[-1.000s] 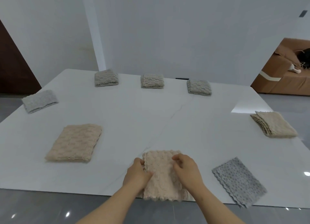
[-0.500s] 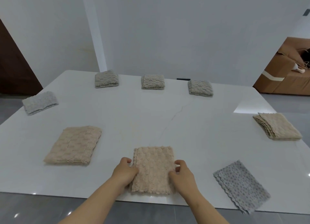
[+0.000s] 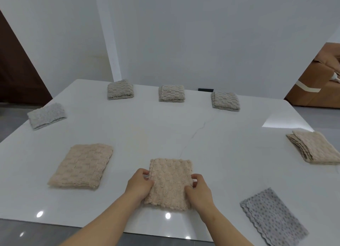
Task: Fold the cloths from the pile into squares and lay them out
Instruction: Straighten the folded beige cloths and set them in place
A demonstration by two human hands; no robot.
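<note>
1. Your left hand (image 3: 139, 184) and right hand (image 3: 199, 191) each pinch a side edge of the cloth (image 3: 171, 183), fingers curled on it.
2. The cloth lies flat on the table (image 3: 165, 131) near its front edge, folded to a rough square. Holding both sides probably lets you square it and slide it into place.
3. It sits between the beige square (image 3: 81, 165) on your left and the dotted cloth (image 3: 274, 216) on your right, apart from both.
4. Farther out, a grey square (image 3: 47, 115) and a row of three squares (image 3: 171, 93) line the left and far edges, well spaced so none overlaps.
5. The pile (image 3: 314, 146) at the right edge shows several layers, so more folding seems left.
</note>
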